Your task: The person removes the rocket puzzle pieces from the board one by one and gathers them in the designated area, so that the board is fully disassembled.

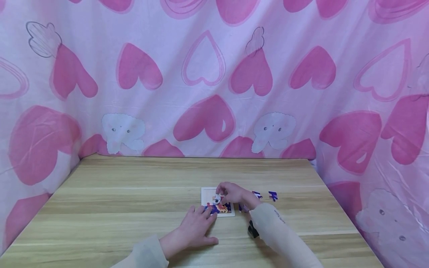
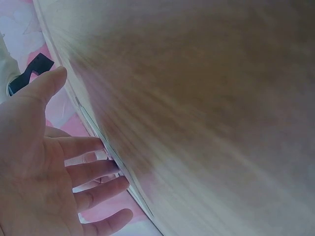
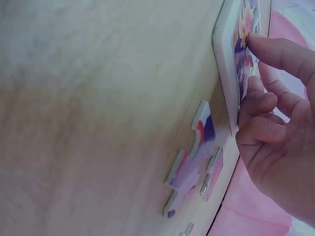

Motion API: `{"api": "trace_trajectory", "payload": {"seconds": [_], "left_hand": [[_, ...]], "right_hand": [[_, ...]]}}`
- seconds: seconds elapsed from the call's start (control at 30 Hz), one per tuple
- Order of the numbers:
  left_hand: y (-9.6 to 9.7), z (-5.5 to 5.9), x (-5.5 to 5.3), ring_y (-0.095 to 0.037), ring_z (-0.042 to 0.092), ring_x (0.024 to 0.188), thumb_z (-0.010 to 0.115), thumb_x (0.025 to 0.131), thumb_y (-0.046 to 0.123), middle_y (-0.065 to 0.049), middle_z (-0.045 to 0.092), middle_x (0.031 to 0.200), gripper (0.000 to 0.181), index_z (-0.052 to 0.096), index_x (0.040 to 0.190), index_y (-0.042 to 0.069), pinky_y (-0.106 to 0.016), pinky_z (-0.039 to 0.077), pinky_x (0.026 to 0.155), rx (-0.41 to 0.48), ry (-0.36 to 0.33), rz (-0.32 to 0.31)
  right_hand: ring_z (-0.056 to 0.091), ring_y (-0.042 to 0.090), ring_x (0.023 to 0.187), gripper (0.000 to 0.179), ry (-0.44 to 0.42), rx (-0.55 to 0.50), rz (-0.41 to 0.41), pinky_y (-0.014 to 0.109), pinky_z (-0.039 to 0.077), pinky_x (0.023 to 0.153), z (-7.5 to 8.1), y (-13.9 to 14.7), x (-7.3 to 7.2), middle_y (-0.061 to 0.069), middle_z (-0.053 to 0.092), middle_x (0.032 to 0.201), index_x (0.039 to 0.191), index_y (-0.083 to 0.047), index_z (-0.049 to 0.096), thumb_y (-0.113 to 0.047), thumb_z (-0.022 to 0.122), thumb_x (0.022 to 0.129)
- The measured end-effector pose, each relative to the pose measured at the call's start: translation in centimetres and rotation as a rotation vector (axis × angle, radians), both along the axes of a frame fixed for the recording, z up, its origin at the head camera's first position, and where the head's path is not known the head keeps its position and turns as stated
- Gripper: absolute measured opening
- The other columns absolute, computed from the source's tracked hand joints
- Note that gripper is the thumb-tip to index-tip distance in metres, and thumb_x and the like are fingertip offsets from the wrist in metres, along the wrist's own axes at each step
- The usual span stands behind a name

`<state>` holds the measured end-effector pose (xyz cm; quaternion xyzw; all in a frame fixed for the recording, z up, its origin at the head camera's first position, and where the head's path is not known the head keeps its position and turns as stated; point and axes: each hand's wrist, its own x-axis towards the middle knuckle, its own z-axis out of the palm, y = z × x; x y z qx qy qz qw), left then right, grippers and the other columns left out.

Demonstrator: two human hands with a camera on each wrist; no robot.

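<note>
A small jigsaw puzzle board (image 1: 203, 193) with a pale frame lies on the table, its lower part filled with a purple and orange picture. Over its upper middle, my right hand (image 1: 232, 193) pinches a whitish puzzle piece (image 1: 216, 199) between thumb and fingers. The same hand (image 3: 280, 108) is at the board in the right wrist view, its other fingers curled and the held piece mostly hidden. My left hand (image 1: 197, 227) lies palm down with fingers spread, fingertips on the board's near left edge. The left wrist view shows that hand's (image 2: 44, 182) fingers slightly bent.
Loose puzzle pieces lie right of the board, one piece (image 1: 273, 195) farthest out, others partly behind the right wrist. A purple and pink piece (image 3: 189, 167) is close in the right wrist view. A black device (image 1: 253, 229) sits at the right wrist. Pink heart-patterned cloth (image 1: 201, 111) surrounds the wooden table (image 1: 100, 208).
</note>
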<state>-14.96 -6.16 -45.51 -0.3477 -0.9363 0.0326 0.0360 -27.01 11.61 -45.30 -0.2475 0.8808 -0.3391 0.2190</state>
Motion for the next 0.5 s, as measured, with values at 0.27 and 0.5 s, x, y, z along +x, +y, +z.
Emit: {"api": "trace_trajectory", "payload": {"seconds": [0.27,0.5], "left_hand": [[0.06,-0.01,0.00,-0.028,0.044,0.110,0.041,0.073,0.072,-0.009,0.047,0.126,0.077,0.050,0.126,0.016,-0.050,0.036,0.084,-0.007,0.004,0.003],[0.10,0.03,-0.03,-0.028,0.043,0.111,0.041,0.073,0.072,-0.009,0.047,0.126,0.078,0.049,0.126,0.016,-0.051,0.036,0.085,-0.012,-0.005,0.010]], "right_hand": [[0.046,0.017,0.076,0.033,-0.015,-0.059,-0.012,0.031,0.041,0.067,-0.42,0.17,0.05,0.001,0.050,0.088,0.094,-0.014,0.052,0.002,0.068,0.070],[0.049,0.015,0.078,0.030,0.001,-0.119,0.030,0.030,0.042,0.069,-0.64,0.72,0.02,0.000,0.052,0.087,0.096,-0.012,0.051,0.005,0.062,0.075]]}}
